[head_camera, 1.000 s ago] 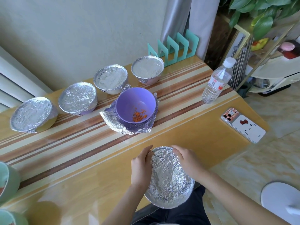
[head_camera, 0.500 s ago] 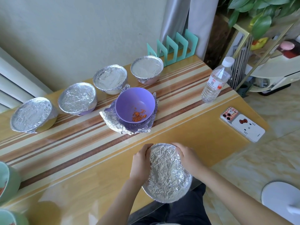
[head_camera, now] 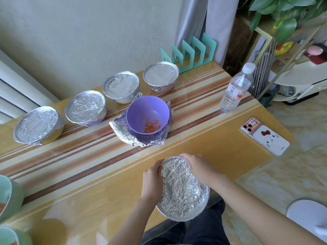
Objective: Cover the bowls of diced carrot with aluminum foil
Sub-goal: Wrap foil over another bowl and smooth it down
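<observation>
1. The foil-wrapped bowl (head_camera: 183,191) is at the near edge of the bench (head_camera: 221,156), tipped toward the person. It cannot be told whether it rests on the bench or is lifted clear.
2. The foil is thin and will likely crease or tear if poked, so the stretched top is best left alone. The bowl beneath looks stiff and probably light. The rim and sides, where the foil folds under, are the safest hold.
3. The left hand (head_camera: 152,177) has a narrow grip, fingers curled against the bowl's left rim and holding the foil.
4. The right hand (head_camera: 199,167) grips the far right rim, fingers wrapped over the foil edge.
5. A purple bowl (head_camera: 141,110) of diced carrot (head_camera: 151,128) stands uncovered on a crumpled foil sheet (head_camera: 123,133) mid-bench, with four covered bowls (head_camera: 121,85) behind.
</observation>
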Action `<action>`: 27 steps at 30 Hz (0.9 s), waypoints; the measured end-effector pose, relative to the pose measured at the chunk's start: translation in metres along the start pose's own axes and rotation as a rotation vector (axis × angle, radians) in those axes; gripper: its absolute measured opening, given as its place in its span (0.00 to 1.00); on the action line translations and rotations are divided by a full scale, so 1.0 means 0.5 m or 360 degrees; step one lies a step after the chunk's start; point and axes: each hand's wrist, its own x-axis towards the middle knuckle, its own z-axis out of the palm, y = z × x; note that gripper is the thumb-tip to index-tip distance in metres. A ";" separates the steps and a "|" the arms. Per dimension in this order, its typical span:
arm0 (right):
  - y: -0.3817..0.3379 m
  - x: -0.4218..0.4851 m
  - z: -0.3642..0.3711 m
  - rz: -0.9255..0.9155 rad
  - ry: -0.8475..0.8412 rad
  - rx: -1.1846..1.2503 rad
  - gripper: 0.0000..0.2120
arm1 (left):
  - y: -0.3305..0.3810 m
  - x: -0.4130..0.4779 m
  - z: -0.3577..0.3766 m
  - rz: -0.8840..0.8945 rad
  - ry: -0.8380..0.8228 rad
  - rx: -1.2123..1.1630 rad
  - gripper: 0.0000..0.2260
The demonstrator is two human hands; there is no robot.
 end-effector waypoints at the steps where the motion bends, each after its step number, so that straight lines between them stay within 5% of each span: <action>1: -0.002 0.004 0.000 -0.0029 -0.0012 -0.0017 0.20 | 0.002 -0.001 0.001 -0.0014 0.0007 -0.0002 0.15; 18: 0.018 -0.007 0.012 -0.0089 0.0227 0.0160 0.16 | 0.004 -0.057 0.038 -0.0221 0.0229 -0.0139 0.18; 27: 0.036 -0.009 0.020 -0.0054 0.0252 0.0158 0.17 | 0.007 -0.030 0.027 -0.0099 0.0044 -0.0156 0.19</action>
